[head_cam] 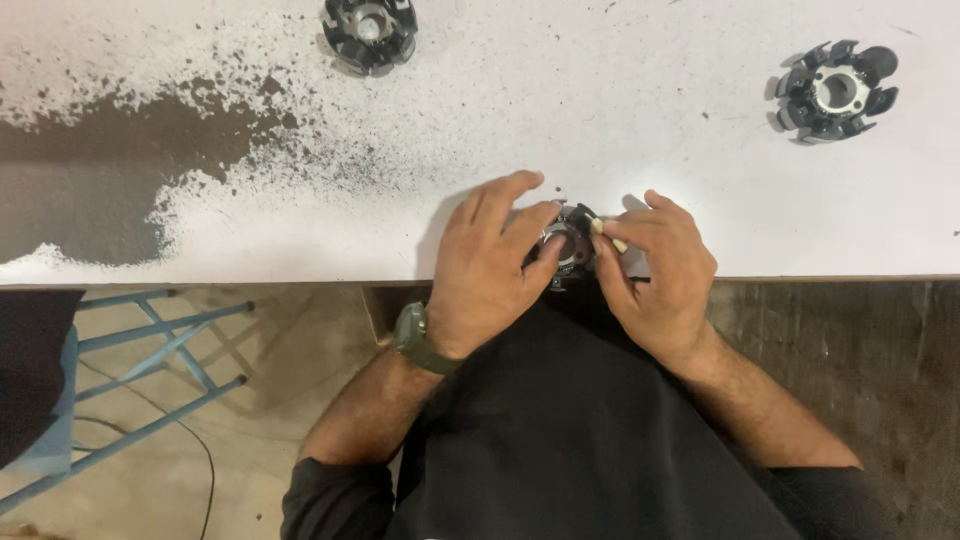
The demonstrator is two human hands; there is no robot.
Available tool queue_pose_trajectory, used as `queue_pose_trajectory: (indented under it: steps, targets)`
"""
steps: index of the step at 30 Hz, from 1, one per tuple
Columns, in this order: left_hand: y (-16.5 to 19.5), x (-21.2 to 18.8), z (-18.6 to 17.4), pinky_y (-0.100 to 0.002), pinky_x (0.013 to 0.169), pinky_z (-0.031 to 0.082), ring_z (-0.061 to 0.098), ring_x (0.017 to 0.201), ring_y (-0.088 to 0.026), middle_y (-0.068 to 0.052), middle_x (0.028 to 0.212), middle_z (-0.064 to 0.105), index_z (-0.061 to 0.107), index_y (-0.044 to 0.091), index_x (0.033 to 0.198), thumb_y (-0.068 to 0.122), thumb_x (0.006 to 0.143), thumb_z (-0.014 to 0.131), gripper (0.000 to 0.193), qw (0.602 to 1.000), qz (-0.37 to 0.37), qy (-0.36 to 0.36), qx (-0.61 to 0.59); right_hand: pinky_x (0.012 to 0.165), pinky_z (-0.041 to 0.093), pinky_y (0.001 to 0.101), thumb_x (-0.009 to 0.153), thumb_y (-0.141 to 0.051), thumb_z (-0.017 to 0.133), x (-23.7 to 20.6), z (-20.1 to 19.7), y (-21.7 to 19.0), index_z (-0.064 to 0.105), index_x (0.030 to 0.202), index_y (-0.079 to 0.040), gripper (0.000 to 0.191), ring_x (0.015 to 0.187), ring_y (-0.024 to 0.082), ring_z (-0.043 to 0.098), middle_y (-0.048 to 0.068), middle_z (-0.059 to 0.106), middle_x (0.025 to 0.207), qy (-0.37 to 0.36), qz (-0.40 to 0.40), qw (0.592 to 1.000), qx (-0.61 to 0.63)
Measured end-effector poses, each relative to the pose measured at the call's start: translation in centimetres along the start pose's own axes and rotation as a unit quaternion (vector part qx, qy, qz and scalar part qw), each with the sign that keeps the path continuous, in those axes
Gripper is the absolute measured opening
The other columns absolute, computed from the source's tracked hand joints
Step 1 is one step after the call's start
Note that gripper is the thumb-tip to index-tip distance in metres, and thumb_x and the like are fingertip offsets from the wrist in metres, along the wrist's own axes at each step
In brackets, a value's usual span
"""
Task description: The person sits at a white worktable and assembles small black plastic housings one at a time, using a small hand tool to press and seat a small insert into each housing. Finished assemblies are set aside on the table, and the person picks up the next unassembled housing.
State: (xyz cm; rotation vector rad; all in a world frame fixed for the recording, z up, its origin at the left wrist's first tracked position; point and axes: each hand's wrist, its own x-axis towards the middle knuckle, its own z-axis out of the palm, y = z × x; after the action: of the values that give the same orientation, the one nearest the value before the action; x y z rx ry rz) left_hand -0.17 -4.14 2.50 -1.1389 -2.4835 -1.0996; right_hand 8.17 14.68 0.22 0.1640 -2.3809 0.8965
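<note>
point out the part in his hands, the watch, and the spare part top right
black round part [570, 250], head view, on its metal centre ring
green wristwatch [411, 337], head view, on its strap
spare black part [838, 91], head view, on its pale hub

The table [700, 190] is white, its paint worn at the left to a dull grey-brown patch edged with dark speckles. The finned part [572, 245] between the hands is black with a silvery centre, as are the two parts [838, 90] lying further back. A small cream-coloured piece [610, 235], perhaps an insert, shows at the right hand [660, 275]. The watch [418, 338] is olive green, the sleeves black, the stool frame [160, 330] pale blue.
</note>
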Motion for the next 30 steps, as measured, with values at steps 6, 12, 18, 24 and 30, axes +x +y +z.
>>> queue_pose_trajectory:
  steps: [6, 12, 18, 24, 30]
  targets:
    - [-0.6, 0.3, 0.8, -0.042, 0.091, 0.054, 0.067, 0.104, -0.029, -0.008, 0.120, 0.067, 0.068, 0.006, 0.107, 0.004, 0.090, 0.073, 0.018, 1.000, 0.010, -0.020, 0.001, 0.104, 0.058, 0.0491, 0.092, 0.003, 0.078, 0.4, 0.7, 0.1, 0.062, 0.109, -0.003, 0.025, 0.097, 0.032, 0.072, 0.012, 0.072, 0.100, 0.009, 0.004, 1.000, 0.019]
    - [-1.0, 0.8, -0.3, -0.043, 0.094, 0.053, 0.066, 0.113, -0.029, -0.009, 0.128, 0.065, 0.066, 0.004, 0.106, 0.006, 0.091, 0.074, 0.017, 0.999, 0.028, -0.023, 0.004, 0.103, 0.059, 0.0491, 0.091, 0.004, 0.079, 0.5, 0.9, 0.0, 0.061, 0.110, -0.002, 0.027, 0.095, 0.031, 0.071, 0.011, 0.072, 0.100, 0.020, 0.003, 0.999, 0.025]
    - [-0.7, 1.2, -1.2, -0.043, 0.097, 0.053, 0.064, 0.123, -0.029, -0.009, 0.127, 0.061, 0.065, 0.006, 0.104, 0.007, 0.090, 0.074, 0.016, 0.989, 0.114, -0.062, 0.064, 0.103, 0.057, 0.0496, 0.089, 0.002, 0.080, 0.6, 0.9, 0.2, 0.062, 0.111, -0.005, 0.028, 0.095, 0.029, 0.071, 0.010, 0.071, 0.100, 0.011, -0.006, 1.000, 0.011]
    - [-0.1, 1.3, -0.8, -0.042, 0.095, 0.054, 0.065, 0.111, -0.025, -0.007, 0.127, 0.064, 0.067, 0.004, 0.110, 0.009, 0.096, 0.072, 0.016, 0.996, 0.008, -0.080, -0.028, 0.103, 0.055, 0.0526, 0.087, 0.003, 0.081, 0.9, 1.0, 0.7, 0.061, 0.112, -0.005, 0.032, 0.097, 0.029, 0.070, 0.009, 0.070, 0.102, 0.017, -0.040, 0.999, -0.004]
    - [0.3, 1.0, -1.3, -0.044, 0.098, 0.052, 0.063, 0.121, -0.032, -0.011, 0.127, 0.057, 0.063, 0.004, 0.104, 0.008, 0.089, 0.070, 0.017, 0.991, 0.098, -0.090, 0.030, 0.104, 0.057, 0.0501, 0.088, 0.004, 0.082, 0.5, 1.4, 1.0, 0.061, 0.113, -0.005, 0.034, 0.098, 0.029, 0.070, 0.009, 0.070, 0.102, 0.021, -0.038, 0.999, 0.013]
